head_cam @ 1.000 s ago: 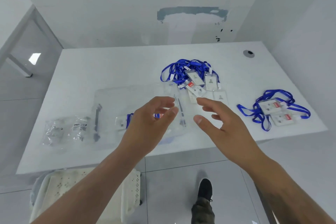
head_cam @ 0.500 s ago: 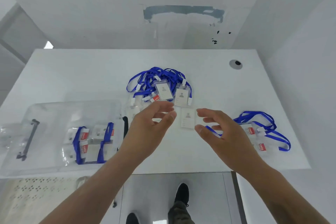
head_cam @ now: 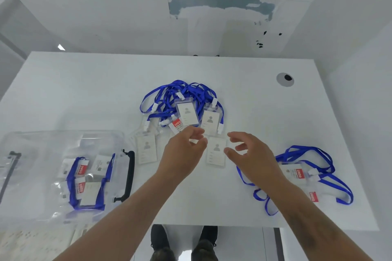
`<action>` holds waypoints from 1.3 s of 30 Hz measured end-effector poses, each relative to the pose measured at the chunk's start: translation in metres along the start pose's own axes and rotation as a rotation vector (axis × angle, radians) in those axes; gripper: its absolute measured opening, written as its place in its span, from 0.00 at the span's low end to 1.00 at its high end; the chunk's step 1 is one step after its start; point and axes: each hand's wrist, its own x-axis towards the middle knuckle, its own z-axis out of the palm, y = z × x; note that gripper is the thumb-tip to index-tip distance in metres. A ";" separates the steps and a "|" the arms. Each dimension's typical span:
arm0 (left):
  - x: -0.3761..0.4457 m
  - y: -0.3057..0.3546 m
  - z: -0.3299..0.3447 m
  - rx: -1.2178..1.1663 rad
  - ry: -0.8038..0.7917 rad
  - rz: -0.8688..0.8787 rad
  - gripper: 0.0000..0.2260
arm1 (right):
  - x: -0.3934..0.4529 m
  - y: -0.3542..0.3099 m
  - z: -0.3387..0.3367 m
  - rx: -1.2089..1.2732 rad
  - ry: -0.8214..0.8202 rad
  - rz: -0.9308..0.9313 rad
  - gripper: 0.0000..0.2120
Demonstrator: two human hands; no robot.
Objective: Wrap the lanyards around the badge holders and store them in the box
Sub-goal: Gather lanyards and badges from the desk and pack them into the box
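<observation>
1. Swinging round from the clear box [head_cam: 63, 176] toward the loose pile, the view has shifted over the last second: the box, which lay under the hands, now sits at the left of the bench [head_cam: 84, 82], and the tangle of blue lanyards [head_cam: 182, 99] lies straight ahead.
2. Both hands have kept much the same pose throughout. The left hand [head_cam: 182, 154] hovers with fingers loosely curled toward the thumb and holds nothing. The right hand [head_cam: 252, 159] is spread and relaxed, also empty.
3. Between the hands lies a single badge holder [head_cam: 216, 150], flat on the bench, just under the fingertips and not yet touched.
4. Inside the box lie two wrapped bundles [head_cam: 87, 184], blue cord wound round their holders, so part of the job looks done.
5. Still loose: the central pile with several holders on top, one holder [head_cam: 146, 148] lying near the box's black latch [head_cam: 129, 176], and a second smaller heap [head_cam: 305, 174] at the right, partly behind the right wrist.
6. My reading: a deposit is finished and the next pick-up is beginning, most likely the holder between the hands. Its lanyard runs into the tangle, so it may drag neighbours along.
</observation>
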 end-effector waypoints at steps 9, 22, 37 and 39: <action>0.062 -0.028 0.050 0.198 -0.154 -0.185 0.18 | 0.073 0.034 0.046 -0.298 -0.118 0.118 0.37; 0.079 -0.040 0.073 0.095 -0.177 -0.336 0.17 | 0.077 0.040 0.057 -0.177 -0.114 0.217 0.32; 0.062 0.021 -0.013 -0.167 -0.222 -0.001 0.06 | 0.053 -0.007 -0.016 0.505 -0.083 0.166 0.10; 0.057 0.031 -0.032 -0.290 -0.224 -0.009 0.08 | 0.048 -0.021 -0.027 0.647 -0.046 0.161 0.10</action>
